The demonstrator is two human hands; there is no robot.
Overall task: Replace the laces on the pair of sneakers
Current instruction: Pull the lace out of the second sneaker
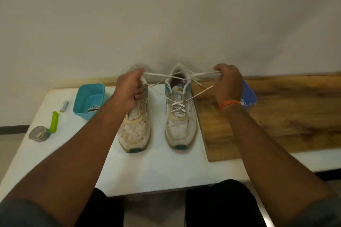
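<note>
Two worn white sneakers stand side by side on the white table [147, 167], toes toward me. The left sneaker [135, 131] has no lace in its eyelets. The right sneaker [180, 125] carries a white lace [177, 107] crossed through its lower eyelets. Both lace ends run up and outward, crossing above the shoe's tongue. My left hand [129, 88] grips one end above the left sneaker. My right hand [228, 83] grips the other end to the right of the shoe, and an orange band circles that wrist.
A teal tub [84, 105] at the left holds a coiled lace [93, 108]. A blue tub [250, 97] sits behind my right hand on a wooden board [276, 116]. A battery [64, 106], a green-handled tool [54, 121] and a roll of grey tape [38, 133] lie at the far left.
</note>
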